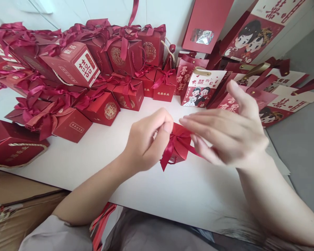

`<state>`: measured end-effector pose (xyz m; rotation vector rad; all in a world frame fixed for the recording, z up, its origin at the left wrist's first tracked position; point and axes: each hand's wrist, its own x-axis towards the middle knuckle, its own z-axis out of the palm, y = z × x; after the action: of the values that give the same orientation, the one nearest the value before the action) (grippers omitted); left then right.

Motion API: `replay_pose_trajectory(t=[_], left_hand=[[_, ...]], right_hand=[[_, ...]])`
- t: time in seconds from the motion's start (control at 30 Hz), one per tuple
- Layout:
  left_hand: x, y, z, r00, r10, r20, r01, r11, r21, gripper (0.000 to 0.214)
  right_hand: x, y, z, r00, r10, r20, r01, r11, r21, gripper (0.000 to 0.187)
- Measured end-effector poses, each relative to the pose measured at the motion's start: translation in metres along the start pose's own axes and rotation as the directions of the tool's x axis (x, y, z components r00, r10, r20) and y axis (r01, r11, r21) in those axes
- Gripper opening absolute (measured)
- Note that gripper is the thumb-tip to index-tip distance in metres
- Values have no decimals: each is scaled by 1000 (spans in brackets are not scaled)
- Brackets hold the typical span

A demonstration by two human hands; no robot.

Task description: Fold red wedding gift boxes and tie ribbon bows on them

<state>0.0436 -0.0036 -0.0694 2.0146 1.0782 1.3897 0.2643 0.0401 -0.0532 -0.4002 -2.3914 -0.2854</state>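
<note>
A small red gift box (181, 150) stands on the white table in front of me, with a dark red satin ribbon (168, 155) tied in a bow on top. My left hand (151, 139) is closed at the bow's left side, thumb and forefinger pinched on the ribbon; the exact grip is partly hidden. At the right of the box, my right hand (225, 136) is slightly blurred, its fingers stretched out and thumb raised. Its fingertips hover close to the bow, and a ribbon tail runs beneath them.
Red boxes with ribbon bows (124, 55) are stacked at the back left. Printed paper gift bags (202, 87) stand at the back right. A red box with a rope handle (15, 143) sits at the left edge. Below the table is a cardboard box (23, 209).
</note>
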Motion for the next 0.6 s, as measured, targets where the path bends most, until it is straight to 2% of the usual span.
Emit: replay_pose_trajectory(t=[0.07,0.1,0.2,0.27,0.37,0.47,0.6], left_hand=[[7,-9,-1,1000,-14,-18,17,986,169,13],[10,-14,-2,999,-36,-10,38,970,241,10],[16,-26,-5,992,-110,66,74,912,402,10],[19,-31,-6,977,-147,154,67,901,429,10],[21,-34,-8,930,-209,303,94,931,352,15],[23,-34,-9,882,-235,408,125,953,277,21],[26,-38,-10,836,-287,467,189,951,247,27]], right_hand=[[-1,10,1,972,216,89,-223,972,78,29],[-2,14,2,954,278,113,-291,950,118,28],[-8,26,4,913,395,100,-407,880,243,30],[-10,30,4,882,452,131,-470,831,299,33],[-10,34,5,873,418,250,-483,813,325,38],[-8,36,7,878,336,342,-454,813,365,28],[-6,39,11,821,221,526,-504,713,487,12]])
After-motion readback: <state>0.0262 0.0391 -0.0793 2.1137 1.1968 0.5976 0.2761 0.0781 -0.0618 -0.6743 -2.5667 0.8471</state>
